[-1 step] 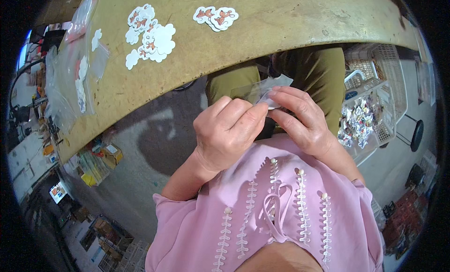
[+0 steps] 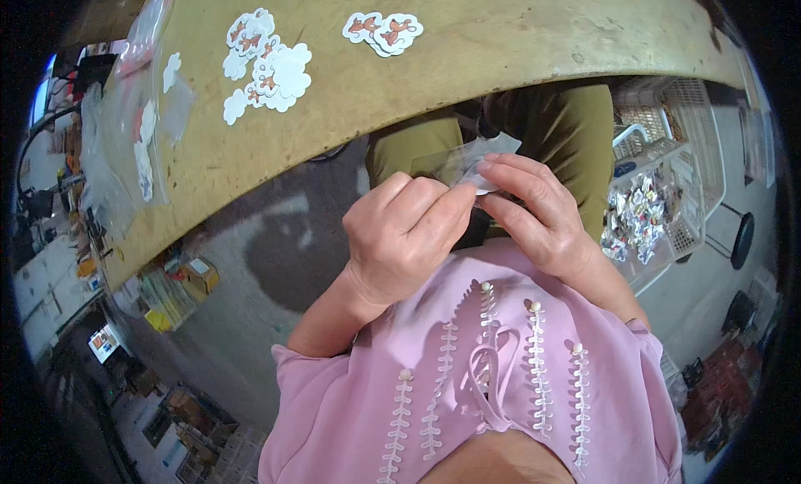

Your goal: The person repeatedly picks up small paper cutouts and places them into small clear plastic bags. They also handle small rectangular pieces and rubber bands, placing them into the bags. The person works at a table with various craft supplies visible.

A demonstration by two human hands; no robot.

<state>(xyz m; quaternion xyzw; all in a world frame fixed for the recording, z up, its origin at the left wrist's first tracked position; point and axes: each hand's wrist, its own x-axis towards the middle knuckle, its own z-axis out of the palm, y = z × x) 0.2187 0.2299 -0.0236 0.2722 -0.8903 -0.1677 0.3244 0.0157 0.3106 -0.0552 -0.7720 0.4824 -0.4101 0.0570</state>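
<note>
Head view, from left to right: clear plastic bags [image 2: 125, 142] lie along the left end of the bench [image 2: 517, 42], some with white cut-out shapes inside. Just right of them a loose heap of white cloud-shaped stickers [image 2: 267, 71] with small orange figures sits on the benchtop, and further right a smaller cluster of the same stickers [image 2: 384, 32] lies near the far edge. Below the bench's front edge, over the lap, the left hand [image 2: 400, 234] is curled with thumb and forefinger pressed onto the edge of a small clear plastic bag [image 2: 467, 163]. The right hand [image 2: 534, 213] meets it from the other side, its fingers [image 2: 509, 171] pinching the same bag, with a bit of white sticker showing between the two hands. Both hands touch each other at the fingertips, close in front of the pink blouse [image 2: 501, 384]. Well to the right, a white plastic basket [image 2: 667, 175] holds a pile of small packed stickers [image 2: 638, 217].
</note>
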